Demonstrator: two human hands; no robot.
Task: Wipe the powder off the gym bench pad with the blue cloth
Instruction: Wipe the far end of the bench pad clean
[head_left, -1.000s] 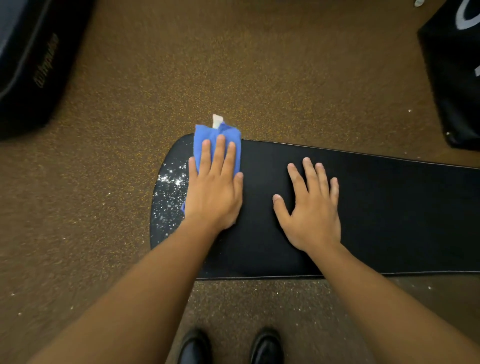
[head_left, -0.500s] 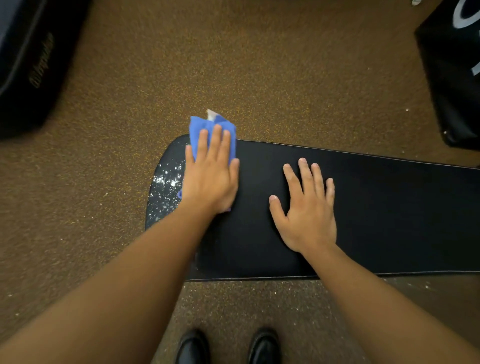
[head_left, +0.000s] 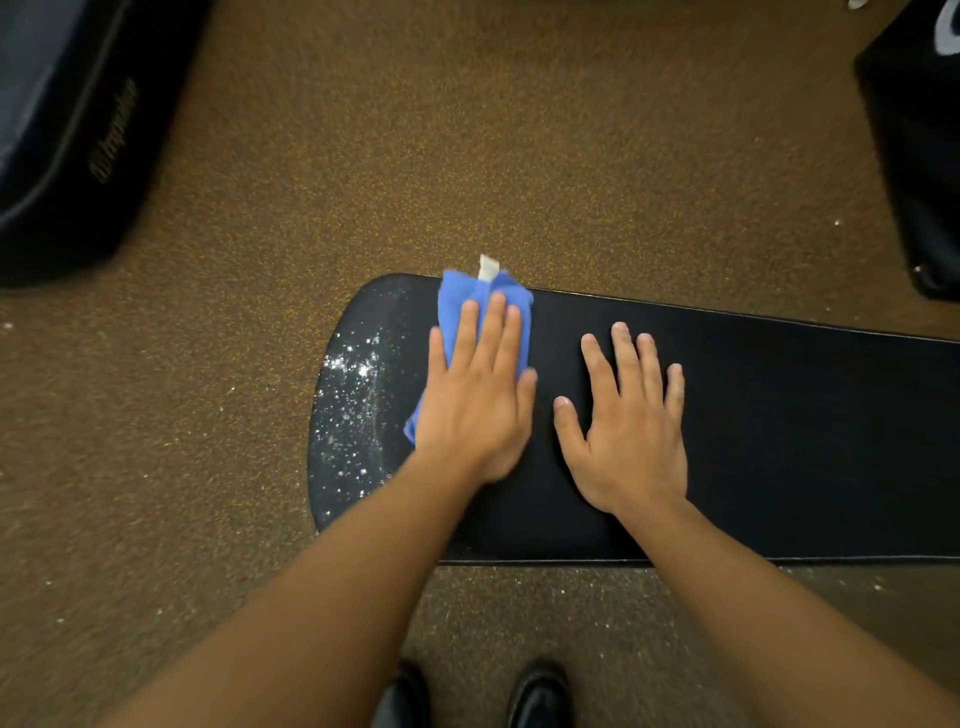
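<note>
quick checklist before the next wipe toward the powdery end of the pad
1. Cloth flat under left hand: ok.
2. Right hand braced flat on pad: ok.
3. Powder left of the cloth, in the stroke's path: ok.
4. Pad clean: not ok, the rounded end is speckled.
5. Cloth's underside clean enough: cannot tell.
6. Floor beyond the pad's end bare: ok.
</note>
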